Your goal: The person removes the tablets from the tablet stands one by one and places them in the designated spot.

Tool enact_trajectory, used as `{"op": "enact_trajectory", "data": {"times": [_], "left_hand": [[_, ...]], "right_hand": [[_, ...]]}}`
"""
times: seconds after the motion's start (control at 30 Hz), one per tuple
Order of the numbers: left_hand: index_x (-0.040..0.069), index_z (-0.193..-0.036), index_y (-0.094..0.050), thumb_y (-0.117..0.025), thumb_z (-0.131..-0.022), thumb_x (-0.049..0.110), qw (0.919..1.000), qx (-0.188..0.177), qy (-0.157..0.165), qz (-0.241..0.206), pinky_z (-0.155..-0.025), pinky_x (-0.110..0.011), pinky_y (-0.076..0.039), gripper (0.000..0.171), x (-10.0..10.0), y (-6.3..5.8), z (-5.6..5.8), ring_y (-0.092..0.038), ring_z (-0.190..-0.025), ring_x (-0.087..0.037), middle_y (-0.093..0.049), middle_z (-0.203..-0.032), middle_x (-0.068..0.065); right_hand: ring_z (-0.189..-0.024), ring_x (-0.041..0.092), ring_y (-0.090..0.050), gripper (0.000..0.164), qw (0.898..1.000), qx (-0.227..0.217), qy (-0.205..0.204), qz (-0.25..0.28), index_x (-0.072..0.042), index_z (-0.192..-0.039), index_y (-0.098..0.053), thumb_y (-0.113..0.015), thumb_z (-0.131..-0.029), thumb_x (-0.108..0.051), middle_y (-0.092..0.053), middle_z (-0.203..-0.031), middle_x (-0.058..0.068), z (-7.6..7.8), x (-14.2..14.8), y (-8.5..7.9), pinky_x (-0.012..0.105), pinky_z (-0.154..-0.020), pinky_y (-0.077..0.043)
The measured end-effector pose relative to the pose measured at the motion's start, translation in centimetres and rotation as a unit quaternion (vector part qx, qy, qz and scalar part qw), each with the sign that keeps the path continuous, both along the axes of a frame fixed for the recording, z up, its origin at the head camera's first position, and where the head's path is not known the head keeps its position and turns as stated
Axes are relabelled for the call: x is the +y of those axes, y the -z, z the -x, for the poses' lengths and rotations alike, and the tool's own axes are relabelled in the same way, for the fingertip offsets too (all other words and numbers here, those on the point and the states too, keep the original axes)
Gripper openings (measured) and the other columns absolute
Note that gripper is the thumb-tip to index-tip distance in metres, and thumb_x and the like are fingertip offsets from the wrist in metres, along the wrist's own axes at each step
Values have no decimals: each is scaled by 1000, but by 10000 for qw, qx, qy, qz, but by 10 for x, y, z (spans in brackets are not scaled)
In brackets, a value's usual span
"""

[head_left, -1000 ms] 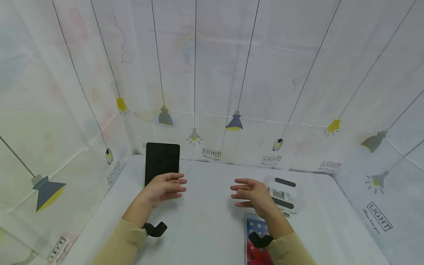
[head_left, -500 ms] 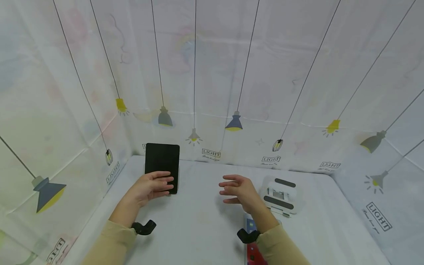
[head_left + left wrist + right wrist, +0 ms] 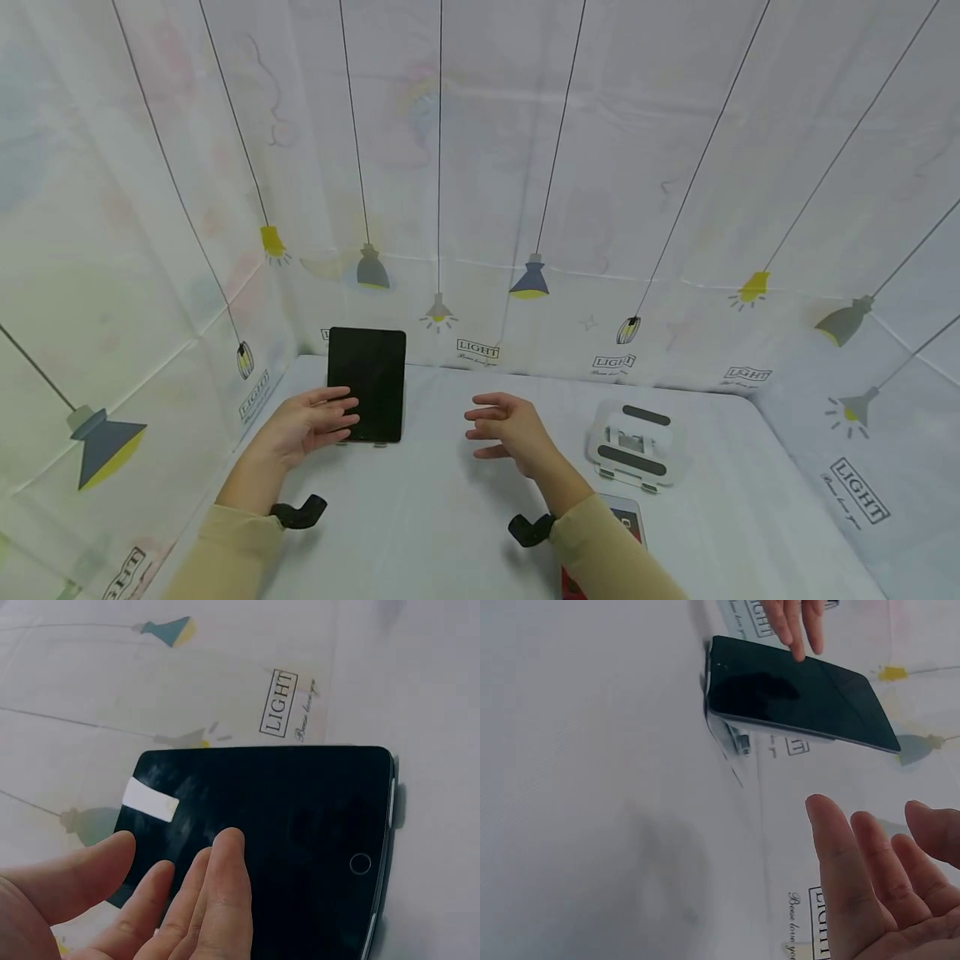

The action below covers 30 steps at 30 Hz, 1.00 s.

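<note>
The black tablet (image 3: 371,367) stands up on the white table (image 3: 435,517), leaning back a little. A bit of a stand (image 3: 741,742) shows at its foot in the right wrist view. Its screen is dark, and there is a round button (image 3: 360,864) near one end.

The left hand (image 3: 303,425) is in front of the black tablet, over its lower left part. Its fingers are loose and a bit bent, and it holds nothing. I can't tell if the fingertips touch the screen. The right hand (image 3: 513,429) is up in the air, to the right of the black tablet and apart from it. Its fingers are spread and loose, with nothing in them.

Both arms have tan sleeves, and each wrist has a bent black piece (image 3: 303,512) on it.

Far to the right of the black tablet, a white folding stand (image 3: 632,442) lies on the table with two long gray pads on top. Nearer the person than that, also to the right of the black tablet, is a second tablet (image 3: 630,512) with a bright screen. The right sleeve (image 3: 611,550) hides much of it.

Behind the black tablet hangs a white cloth (image 3: 480,167) with pictures of blue, gray and yellow lamps and the word LIGHT.
</note>
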State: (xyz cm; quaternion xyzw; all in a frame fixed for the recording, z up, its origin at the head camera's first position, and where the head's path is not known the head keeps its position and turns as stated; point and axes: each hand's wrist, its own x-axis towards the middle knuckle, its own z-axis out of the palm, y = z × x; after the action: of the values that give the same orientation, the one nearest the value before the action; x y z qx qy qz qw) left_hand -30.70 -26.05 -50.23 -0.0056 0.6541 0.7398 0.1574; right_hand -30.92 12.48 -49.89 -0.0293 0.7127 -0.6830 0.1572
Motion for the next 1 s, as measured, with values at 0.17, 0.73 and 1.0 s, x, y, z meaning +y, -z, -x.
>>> {"op": "enact_trajectory", "data": {"times": [0.17, 0.73, 1.0], "left_hand": [[2, -166, -33, -60, -109, 8, 9997, -154, -174, -79, -109, -39, -59, 63, -10, -2, 0, -73, -127, -21, -57, -160, -15], [6, -164, -38, -61, -109, 8, 9976, -324, -392, -480, -111, -41, -57, 59, -44, -7, 13, -76, -122, -22, -76, -130, 3], [11, -152, -50, -59, -110, 4, 9955, -359, -528, -700, -106, -38, -61, 44, -54, -10, 21, -80, -107, -16, -81, -116, 8]], "right_hand": [[-111, 34, -79, 44, 9999, 56, -58, 73, -11, -144, -64, -71, -101, -6, -73, -138, 19, 8, -13, -1, 49, -83, -69], [-121, 40, -75, 45, 9992, 214, -137, 293, -10, -142, -66, -76, -99, -7, -73, -139, 19, 27, -45, -10, 47, -92, -67], [-121, 37, -74, 45, 9994, 169, -128, 263, -12, -144, -65, -76, -100, -10, -73, -140, 16, 34, -57, -12, 47, -93, -67]]}}
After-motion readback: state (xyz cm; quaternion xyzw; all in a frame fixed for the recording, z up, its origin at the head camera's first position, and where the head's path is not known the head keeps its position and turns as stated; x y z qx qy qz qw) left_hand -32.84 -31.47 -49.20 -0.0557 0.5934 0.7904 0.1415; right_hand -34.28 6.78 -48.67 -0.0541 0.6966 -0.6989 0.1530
